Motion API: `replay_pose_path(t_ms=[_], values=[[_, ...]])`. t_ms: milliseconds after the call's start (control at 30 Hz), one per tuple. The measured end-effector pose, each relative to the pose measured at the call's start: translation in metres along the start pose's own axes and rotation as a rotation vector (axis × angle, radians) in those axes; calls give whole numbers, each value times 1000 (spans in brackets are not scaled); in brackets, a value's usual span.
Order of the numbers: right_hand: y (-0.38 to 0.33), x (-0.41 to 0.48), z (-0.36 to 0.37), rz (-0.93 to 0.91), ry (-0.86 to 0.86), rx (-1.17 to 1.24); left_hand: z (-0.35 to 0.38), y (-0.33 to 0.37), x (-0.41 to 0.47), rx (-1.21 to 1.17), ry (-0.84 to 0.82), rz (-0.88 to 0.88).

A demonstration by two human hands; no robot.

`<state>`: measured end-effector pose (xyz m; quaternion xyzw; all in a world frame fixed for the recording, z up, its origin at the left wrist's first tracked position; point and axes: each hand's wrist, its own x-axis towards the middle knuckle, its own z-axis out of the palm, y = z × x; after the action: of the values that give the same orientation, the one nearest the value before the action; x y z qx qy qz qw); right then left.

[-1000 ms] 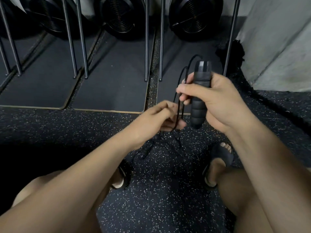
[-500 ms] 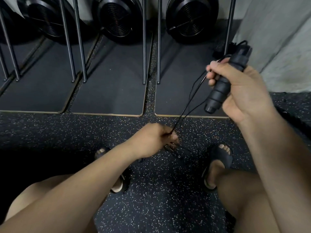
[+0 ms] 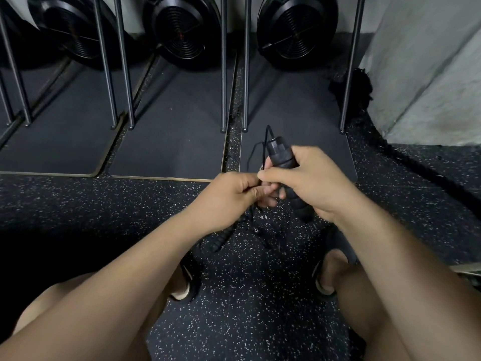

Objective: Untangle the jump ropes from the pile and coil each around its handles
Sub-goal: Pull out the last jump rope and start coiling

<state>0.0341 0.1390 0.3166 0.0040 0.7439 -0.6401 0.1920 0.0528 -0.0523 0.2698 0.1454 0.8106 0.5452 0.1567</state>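
Black foam handle [image 3: 280, 155] clenched in right hand [image 3: 312, 186]. Long axis tilted: cap up and away, butt down toward the wrist. Left hand [image 3: 229, 201], close against the right fingertips, pinches thin cord [image 3: 265, 147] just left of the handle, so it is nearer for wrapping. Second handle [image 3: 222, 238] and loose tangle lie on speckled rubber floor [image 3: 234, 308] below the left fingers. Open room above both hands.

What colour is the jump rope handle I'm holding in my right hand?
Black all over. The handle in the right hand shows only in the head view.
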Motion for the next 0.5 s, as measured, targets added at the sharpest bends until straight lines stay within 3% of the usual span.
replay_pose_path(t_ms=[100,200,500], values=[[-3,0,4,-21,47,-25,-2,-4,0,9,19,-38],[-9,1,-4,-60,101,15,-12,-9,-1,214,-18,-70],[-33,2,-34,-204,187,524,-1,-33,3,423,-167,-141]])
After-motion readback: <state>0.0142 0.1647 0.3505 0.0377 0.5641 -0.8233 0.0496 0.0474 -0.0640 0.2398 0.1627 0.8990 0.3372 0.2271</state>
